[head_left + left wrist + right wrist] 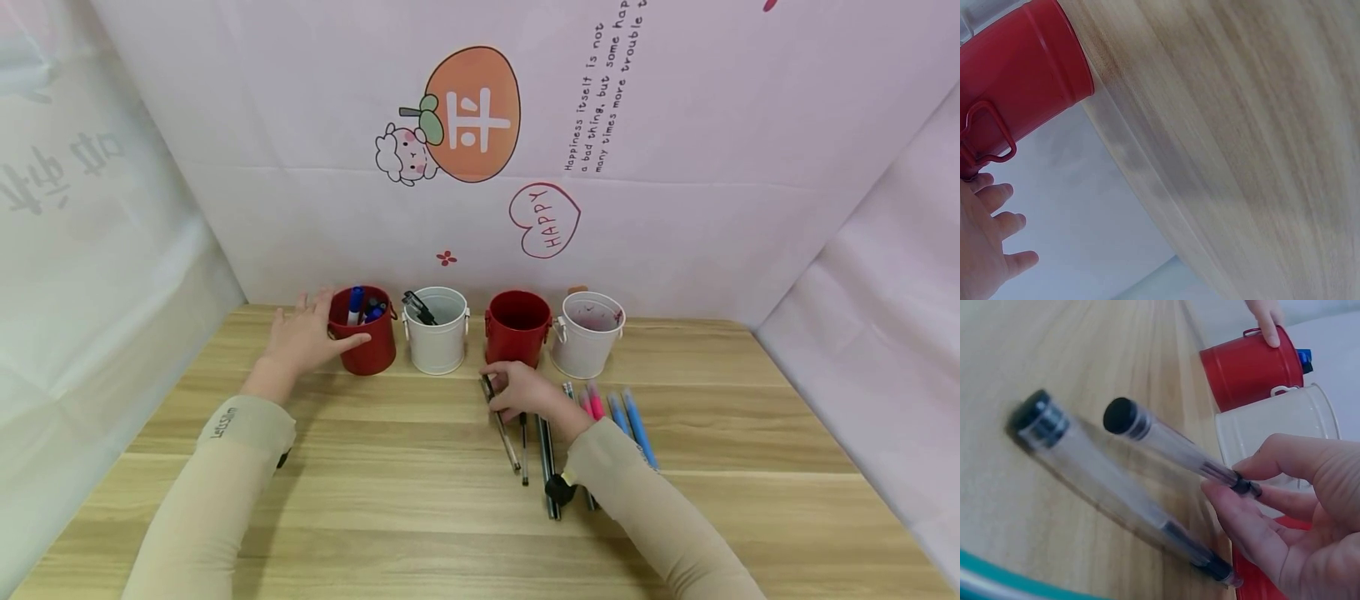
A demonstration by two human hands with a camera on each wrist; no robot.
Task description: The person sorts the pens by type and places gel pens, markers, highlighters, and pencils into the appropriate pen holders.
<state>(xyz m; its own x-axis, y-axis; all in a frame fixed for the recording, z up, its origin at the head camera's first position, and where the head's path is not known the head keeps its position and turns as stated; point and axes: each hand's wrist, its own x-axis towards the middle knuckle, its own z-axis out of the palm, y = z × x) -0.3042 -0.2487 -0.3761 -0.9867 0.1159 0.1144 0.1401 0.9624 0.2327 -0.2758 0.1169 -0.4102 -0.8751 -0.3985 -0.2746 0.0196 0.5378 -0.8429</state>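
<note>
My left hand (303,337) rests against the leftmost red bucket (369,348), thumb on its front and fingers spread; blue-capped markers stand inside. In the left wrist view those fingers (1007,224) reach out straight beside the red bucket (1029,69). My right hand (521,390) pinches a clear pen (507,437) by its black-tipped end, in front of the second red bucket (517,321). The right wrist view shows thumb and fingers on that pen (1175,449); another clear pen (1110,484) lies alongside on the table.
A white bucket (437,346) holding black pens stands between the red ones; another white bucket (585,350) is at the right. Dark pens (547,467), pink markers (594,400) and blue markers (639,429) lie around my right forearm. A printed cloth (330,225) hangs behind.
</note>
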